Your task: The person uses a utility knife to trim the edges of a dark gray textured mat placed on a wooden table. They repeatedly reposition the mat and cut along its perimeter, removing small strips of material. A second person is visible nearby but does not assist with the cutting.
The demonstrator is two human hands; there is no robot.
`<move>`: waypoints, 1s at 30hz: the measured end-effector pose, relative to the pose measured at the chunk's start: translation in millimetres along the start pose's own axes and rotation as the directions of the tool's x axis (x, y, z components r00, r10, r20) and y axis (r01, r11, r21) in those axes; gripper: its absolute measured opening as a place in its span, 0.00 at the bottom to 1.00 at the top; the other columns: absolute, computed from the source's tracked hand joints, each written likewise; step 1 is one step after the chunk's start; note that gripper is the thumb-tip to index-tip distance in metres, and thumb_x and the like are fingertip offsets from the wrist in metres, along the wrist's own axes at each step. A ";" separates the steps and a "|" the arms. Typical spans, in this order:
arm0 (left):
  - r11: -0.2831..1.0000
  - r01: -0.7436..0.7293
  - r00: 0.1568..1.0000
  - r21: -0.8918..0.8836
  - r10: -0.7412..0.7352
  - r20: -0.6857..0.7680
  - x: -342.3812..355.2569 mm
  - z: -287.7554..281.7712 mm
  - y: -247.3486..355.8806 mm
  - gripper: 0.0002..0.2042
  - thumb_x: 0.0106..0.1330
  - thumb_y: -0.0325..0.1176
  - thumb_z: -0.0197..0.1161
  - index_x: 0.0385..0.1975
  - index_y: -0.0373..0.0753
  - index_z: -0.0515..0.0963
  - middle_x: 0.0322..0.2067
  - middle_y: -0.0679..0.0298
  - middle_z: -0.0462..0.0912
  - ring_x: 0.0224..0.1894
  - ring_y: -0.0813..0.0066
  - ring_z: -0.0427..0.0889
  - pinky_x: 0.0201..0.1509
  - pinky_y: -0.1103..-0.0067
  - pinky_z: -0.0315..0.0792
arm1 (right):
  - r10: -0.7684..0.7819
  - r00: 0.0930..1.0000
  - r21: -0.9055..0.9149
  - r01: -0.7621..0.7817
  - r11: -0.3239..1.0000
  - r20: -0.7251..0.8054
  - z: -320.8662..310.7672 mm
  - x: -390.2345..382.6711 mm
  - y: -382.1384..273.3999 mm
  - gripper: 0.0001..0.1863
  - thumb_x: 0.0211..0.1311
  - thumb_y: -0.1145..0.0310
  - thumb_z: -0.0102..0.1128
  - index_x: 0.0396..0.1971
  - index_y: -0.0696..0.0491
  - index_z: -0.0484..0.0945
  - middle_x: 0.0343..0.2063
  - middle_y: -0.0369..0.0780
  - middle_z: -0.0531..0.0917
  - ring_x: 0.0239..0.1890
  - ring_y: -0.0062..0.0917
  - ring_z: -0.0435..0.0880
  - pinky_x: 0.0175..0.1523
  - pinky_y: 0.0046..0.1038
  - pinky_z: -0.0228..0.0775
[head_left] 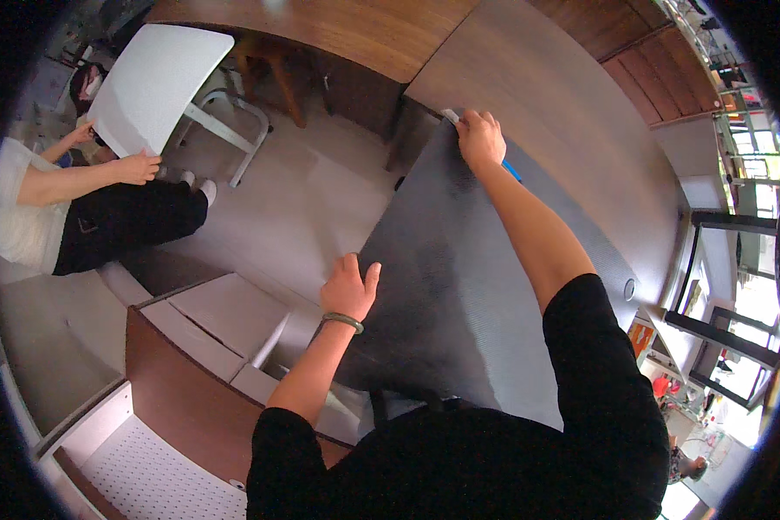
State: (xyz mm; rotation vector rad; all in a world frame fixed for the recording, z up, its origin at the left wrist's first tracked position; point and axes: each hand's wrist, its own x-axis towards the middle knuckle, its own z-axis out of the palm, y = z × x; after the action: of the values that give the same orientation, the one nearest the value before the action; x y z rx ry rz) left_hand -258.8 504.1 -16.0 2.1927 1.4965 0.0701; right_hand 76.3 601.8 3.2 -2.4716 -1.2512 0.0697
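Note:
A dark grey textured desk top, with darker patches across it, slants away in front of me. My right hand reaches to its far corner, fingers bent over something mostly hidden. A small white end shows by the fingertips, and a slim blue piece shows beside the wrist; I cannot tell whether they are one thing. At the left edge is my left hand, fingers curled and thumb over the rim. A dark green bangle circles that wrist.
Brown wood-grain desks adjoin beyond. On the left another person holds a white board-like top on a metal frame. A low cabinet with an opened drawer stands at lower left. Black-framed shelving is on the right.

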 end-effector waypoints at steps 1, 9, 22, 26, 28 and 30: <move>1.000 0.011 1.000 -0.001 -0.011 0.026 -0.4 -0.5 -0.4 0.23 0.67 0.55 0.50 0.45 0.39 0.69 0.42 0.55 0.78 0.38 0.53 0.81 0.35 0.60 0.76 | 0.002 1.000 0.003 -0.002 1.000 -0.006 -0.4 -1.6 0.2 0.08 0.60 0.61 0.59 0.37 0.46 0.80 0.39 0.41 0.79 0.48 0.40 0.77 0.49 0.40 0.72; 1.000 0.011 1.000 0.004 -0.011 -0.010 2.3 -4.9 1.4 0.24 0.68 0.55 0.49 0.44 0.37 0.69 0.41 0.53 0.79 0.38 0.51 0.81 0.36 0.59 0.76 | -0.126 0.991 0.007 0.126 0.992 -0.034 4.2 -2.1 -2.1 0.07 0.58 0.63 0.59 0.34 0.47 0.79 0.39 0.42 0.78 0.47 0.40 0.77 0.46 0.41 0.75; 1.000 -0.001 1.000 0.011 0.001 0.004 9.5 3.7 2.4 0.23 0.68 0.55 0.48 0.45 0.38 0.69 0.41 0.54 0.78 0.38 0.52 0.81 0.37 0.61 0.77 | -0.158 0.979 -0.092 0.147 0.985 -0.127 13.9 -11.7 -4.0 0.07 0.58 0.64 0.59 0.35 0.49 0.77 0.36 0.42 0.77 0.45 0.40 0.77 0.41 0.41 0.75; 1.000 -0.007 0.999 0.027 0.008 -0.051 10.2 2.8 1.4 0.23 0.68 0.55 0.48 0.44 0.38 0.69 0.40 0.54 0.79 0.36 0.52 0.81 0.36 0.61 0.77 | -0.149 0.989 -0.029 0.148 0.989 -0.024 15.3 -18.9 -10.8 0.06 0.61 0.63 0.57 0.34 0.48 0.76 0.36 0.40 0.77 0.46 0.38 0.76 0.45 0.41 0.73; 0.999 -0.012 0.999 0.036 0.014 -0.041 11.7 0.0 0.8 0.23 0.68 0.55 0.48 0.43 0.38 0.69 0.39 0.55 0.79 0.35 0.52 0.82 0.35 0.61 0.77 | -0.164 0.986 -0.001 0.164 0.987 -0.037 14.3 -22.4 -13.7 0.05 0.61 0.63 0.58 0.33 0.48 0.77 0.36 0.40 0.77 0.45 0.38 0.76 0.44 0.40 0.73; 0.999 -0.010 0.999 0.044 0.011 -0.031 13.4 -2.5 2.2 0.23 0.68 0.55 0.48 0.42 0.38 0.69 0.38 0.55 0.79 0.35 0.52 0.82 0.35 0.61 0.77 | -0.186 0.982 0.019 0.187 0.982 -0.029 12.0 -24.5 -13.9 0.05 0.60 0.64 0.58 0.32 0.48 0.77 0.36 0.40 0.77 0.45 0.38 0.76 0.44 0.40 0.73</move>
State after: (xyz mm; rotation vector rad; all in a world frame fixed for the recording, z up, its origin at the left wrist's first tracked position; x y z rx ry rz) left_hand -252.3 516.3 -15.8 2.2444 1.5172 0.0760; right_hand 48.4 593.6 -6.1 -2.3168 -1.4553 0.0008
